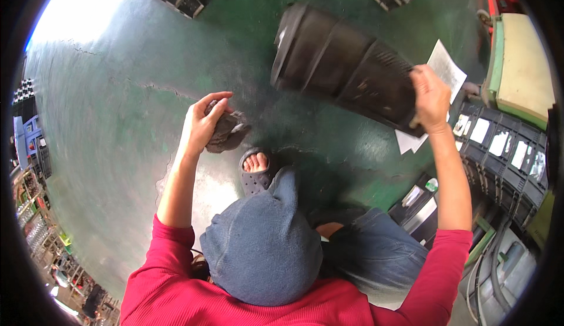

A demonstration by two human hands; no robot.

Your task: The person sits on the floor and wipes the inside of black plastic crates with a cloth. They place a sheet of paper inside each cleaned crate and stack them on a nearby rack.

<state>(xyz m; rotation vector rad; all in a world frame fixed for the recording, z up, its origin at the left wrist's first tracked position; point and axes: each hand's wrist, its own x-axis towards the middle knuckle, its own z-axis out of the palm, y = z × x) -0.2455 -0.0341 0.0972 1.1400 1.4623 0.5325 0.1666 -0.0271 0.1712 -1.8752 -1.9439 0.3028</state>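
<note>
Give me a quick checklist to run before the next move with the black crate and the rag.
1. Rag in hand: ok, the left hand holds the bunched grey rag.
2. Crate gripped: ok, the right hand grips one end of the black crate.
3. Rag clear of crate: ok, they are apart.
4. Crate's inside visible: not ok, it is out of sight.
5. White papers fully visible: not ok, the crate partly hides them.

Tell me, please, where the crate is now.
In the head view, the crate is right of centre, near the top; the right hand grips its lower-right end, with white papers behind.
</note>
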